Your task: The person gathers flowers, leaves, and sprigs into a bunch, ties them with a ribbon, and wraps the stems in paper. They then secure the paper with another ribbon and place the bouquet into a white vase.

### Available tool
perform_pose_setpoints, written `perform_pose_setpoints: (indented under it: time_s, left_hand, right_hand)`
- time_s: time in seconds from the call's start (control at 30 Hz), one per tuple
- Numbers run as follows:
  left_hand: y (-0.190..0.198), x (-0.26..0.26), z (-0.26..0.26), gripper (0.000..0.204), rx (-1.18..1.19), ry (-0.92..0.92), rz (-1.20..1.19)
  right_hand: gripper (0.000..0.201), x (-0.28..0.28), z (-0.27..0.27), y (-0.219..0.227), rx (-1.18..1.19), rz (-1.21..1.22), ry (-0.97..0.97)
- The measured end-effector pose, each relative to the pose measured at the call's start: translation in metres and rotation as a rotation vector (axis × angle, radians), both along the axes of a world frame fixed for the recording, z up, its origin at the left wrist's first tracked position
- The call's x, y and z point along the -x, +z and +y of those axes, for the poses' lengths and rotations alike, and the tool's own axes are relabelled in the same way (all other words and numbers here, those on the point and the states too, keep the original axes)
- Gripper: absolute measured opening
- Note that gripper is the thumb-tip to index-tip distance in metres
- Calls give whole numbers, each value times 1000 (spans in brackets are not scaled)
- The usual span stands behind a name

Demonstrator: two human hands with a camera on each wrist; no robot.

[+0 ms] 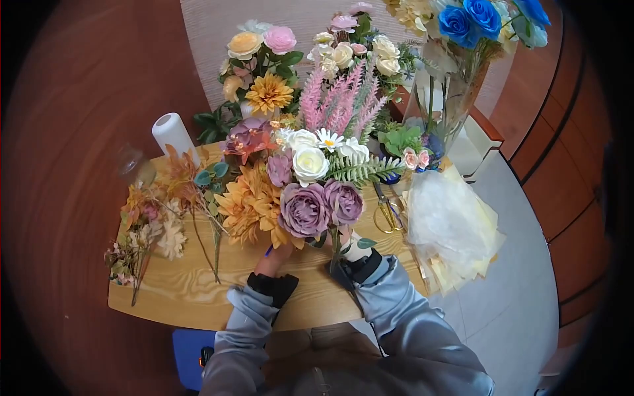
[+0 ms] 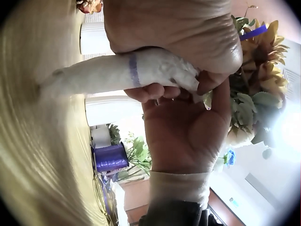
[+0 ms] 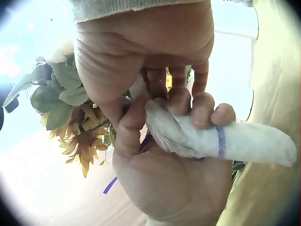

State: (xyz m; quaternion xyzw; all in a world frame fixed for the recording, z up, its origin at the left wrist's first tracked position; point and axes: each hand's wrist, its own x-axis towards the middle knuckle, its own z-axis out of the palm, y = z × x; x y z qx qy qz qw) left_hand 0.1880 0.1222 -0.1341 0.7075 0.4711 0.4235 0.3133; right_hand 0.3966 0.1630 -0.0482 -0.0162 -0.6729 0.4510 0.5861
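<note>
Here's a wood-grained table (image 1: 185, 290), with reddish-brown floor out to the left, pale tiles to the right and reddish-brown panels (image 1: 568, 171) beyond them. Loose artificial flower stems (image 1: 214, 251) lie on the left; gold-handled scissors (image 1: 387, 216) and translucent wrapping sheets (image 1: 446, 214) sit on the right. Up at the back stands a clear vase (image 1: 456, 105) with blue roses (image 1: 481, 18), and the left wrist view catches a spool of purple ribbon (image 2: 111, 157).

Now the bouquet (image 1: 305, 210), held over the table's near part, in front of the person: mauve blooms, orange petals, white roses, one daisy, a green fern frond. Below the blooms comes its white-wrapped handle (image 2: 101, 75), rounded at the end, creased near the top, a narrow purple band (image 2: 135, 70) round it.

And the grip! The left hand (image 1: 281, 254) is clamped on the handle, fingers curled over the wrap. The right hand (image 1: 354, 245) is closed too, thumb and fingers together, pinching at the handle's upper end, right against the left.
</note>
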Motion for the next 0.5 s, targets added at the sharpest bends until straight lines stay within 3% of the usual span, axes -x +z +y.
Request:
perform_pose_setpoints:
  time_s: [0.2,0.23,0.27,0.3,0.33,0.37,0.4,0.43,0.47,0.5]
  left_hand:
    - [-12,2,2,39,33,-67,-56]
    - [22,-30,52,39,38,-66,-71]
    - [13,-20,42,39,44,-61,-87]
    - [-2,-10,21,39,49,-56,-103]
    - [-7,-3,17,39,54,-52,-120]
    - [-7,-7,18,39,57,-53,-135]
    - [23,-34,72,39,59,-59,-149]
    - [-5,-6,26,39,59,-69,-162]
    - [1,-14,38,39,59,-80,-175]
    - [3,-15,39,39,59,-95,-185]
  right_hand:
    - [43,-3,3,61,-263,-274,-257]
    - [42,2,-1,68,-310,-322,-287]
    - [39,-4,3,78,-286,-571,-309]
    - [37,-14,-3,106,-60,-851,-207]
    - [36,-24,4,102,312,-739,-73]
    - [32,-36,23,80,389,-720,-166]
    - [32,-40,22,87,384,-727,-160]
    - [33,-44,20,96,448,-562,-295]
    - [34,-45,17,107,506,-392,-429]
    - [34,-42,16,116,503,-393,-431]
